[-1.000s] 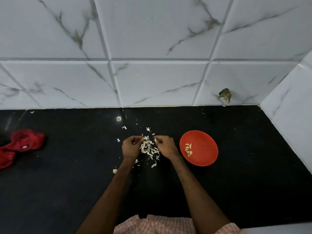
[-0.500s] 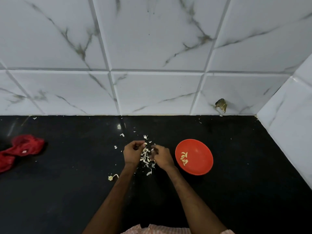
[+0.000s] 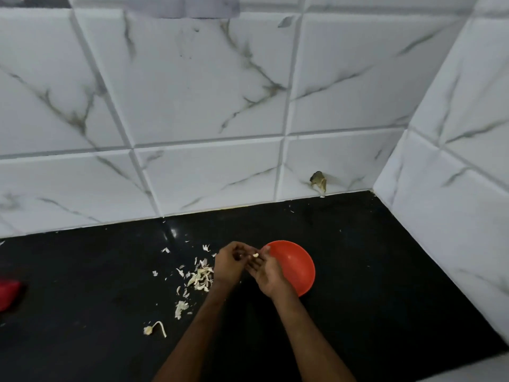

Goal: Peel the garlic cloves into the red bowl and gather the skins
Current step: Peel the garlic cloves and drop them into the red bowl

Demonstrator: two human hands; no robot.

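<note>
Beside the rim of a round red plastic bowl on a black stone desk, the right hand pinches a pale garlic clove. The left hand is curled, its grip impossible to tell. Papery white skins lie scattered to the left.

Dim, cool light overhead; one small glare spot on the black counter. Tiles look motion-blurred, and edges bow.

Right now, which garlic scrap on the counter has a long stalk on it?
The lone scrap at the near left, well apart from the skin pile by the left hand; a thin curved stalk trails from it, unlike the flat flakes.
</note>
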